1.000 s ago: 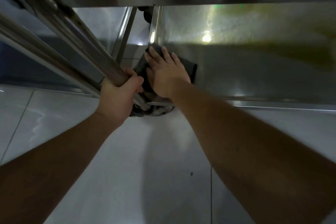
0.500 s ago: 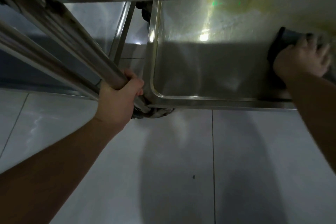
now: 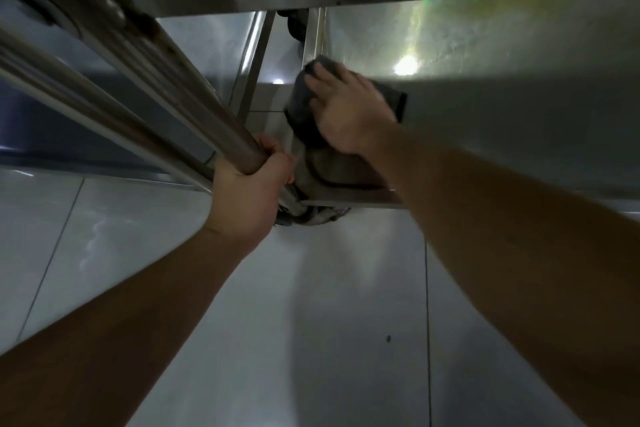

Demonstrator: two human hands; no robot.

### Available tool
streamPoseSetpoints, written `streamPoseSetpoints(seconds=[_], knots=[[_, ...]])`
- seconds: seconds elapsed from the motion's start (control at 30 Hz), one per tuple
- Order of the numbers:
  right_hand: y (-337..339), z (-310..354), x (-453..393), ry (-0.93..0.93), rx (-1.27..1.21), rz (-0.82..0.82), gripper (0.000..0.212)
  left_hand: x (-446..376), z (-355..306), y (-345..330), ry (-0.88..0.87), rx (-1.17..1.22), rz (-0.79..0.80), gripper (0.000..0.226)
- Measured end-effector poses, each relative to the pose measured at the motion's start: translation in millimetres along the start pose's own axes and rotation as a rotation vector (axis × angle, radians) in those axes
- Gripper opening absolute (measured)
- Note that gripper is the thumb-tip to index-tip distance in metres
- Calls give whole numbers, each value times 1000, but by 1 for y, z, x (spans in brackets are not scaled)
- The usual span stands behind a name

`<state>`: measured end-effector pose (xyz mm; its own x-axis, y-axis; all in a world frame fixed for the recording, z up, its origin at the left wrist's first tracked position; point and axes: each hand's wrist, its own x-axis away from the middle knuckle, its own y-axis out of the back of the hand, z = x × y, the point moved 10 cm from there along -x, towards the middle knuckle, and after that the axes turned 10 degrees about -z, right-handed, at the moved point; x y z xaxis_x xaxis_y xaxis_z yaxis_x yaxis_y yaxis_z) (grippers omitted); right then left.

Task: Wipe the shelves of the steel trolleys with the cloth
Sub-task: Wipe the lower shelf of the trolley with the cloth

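A shiny steel pole [image 3: 194, 114] of the trolley is gripped by the left hand [image 3: 249, 184], its fingers wrapped tight around it. The dark cloth [image 3: 304, 107] is pressed flat on the bottom shelf [image 3: 502, 114], at its left corner, by the right hand [image 3: 349, 111], fingers straight and together. A tiled floor [image 3: 311, 322] is seen below.
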<state>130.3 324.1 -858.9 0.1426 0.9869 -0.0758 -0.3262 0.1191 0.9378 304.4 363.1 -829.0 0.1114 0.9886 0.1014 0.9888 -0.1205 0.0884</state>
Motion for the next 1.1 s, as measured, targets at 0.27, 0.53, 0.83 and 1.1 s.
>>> streamPoseSetpoints(seconds=[0.27,0.53,0.83,1.1], knots=[[73,-221,66,-526,140,-93,58,-4,3,4,-30,-15,6,20],[-5,-4,52,80,91,54,62,-1,2,1,17,45,-29,22],[13,-43,167,507,296,83,53,0,4,9,44,17,-74,24],[77,-233,247,258,315,115,57,9,1,17,47,-218,-116,11]])
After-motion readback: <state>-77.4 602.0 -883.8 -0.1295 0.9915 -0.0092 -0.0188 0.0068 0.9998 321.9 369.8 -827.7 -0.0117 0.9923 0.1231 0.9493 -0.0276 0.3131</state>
